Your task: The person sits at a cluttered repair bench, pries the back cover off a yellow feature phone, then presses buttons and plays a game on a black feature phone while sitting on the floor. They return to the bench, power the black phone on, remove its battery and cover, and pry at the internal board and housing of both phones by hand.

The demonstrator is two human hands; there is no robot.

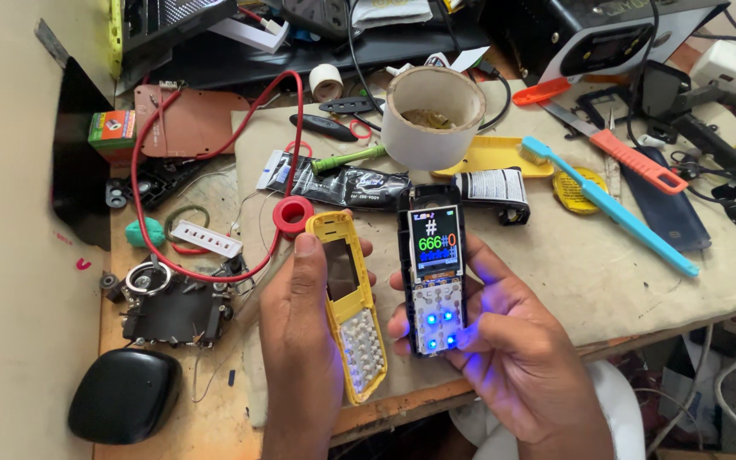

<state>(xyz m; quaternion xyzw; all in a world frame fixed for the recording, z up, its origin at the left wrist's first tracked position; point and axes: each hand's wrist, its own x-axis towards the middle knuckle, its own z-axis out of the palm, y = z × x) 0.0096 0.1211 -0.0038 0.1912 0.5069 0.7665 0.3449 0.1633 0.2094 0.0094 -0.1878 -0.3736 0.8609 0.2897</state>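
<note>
Left hand: the left hand (300, 341) is closed around a yellow phone front cover (349, 302), thumb lying along its left edge, inner side facing up with the rubber keypad mat showing at the near end.
Right hand: the right hand (504, 349) cradles an opened keypad phone (433, 268) from beneath, fingers wrapped on its right side, thumb at the lower left corner.
Opened phone: its small colour screen is lit, and blue lights glow on the bare white key board below it; it sits just right of the yellow cover, the two nearly touching.
Just beyond the hands: a black squeeze tube (342, 183) lies crosswise, with a red tape ring (292, 215) at its near left.
Farther back: a wide white tape roll (433, 115) stands upright on a yellow tray (496, 158).
Right side: a blue toothbrush (615, 209) lies diagonally, an orange-handled knife (628, 153) beyond it.
Left side: a red wire (142, 221) loops over a black circuit assembly (172, 307); a black rounded case (125, 394) sits at the near left.
Surface: all rests on worn cardboard (606, 273) over a wooden bench.
</note>
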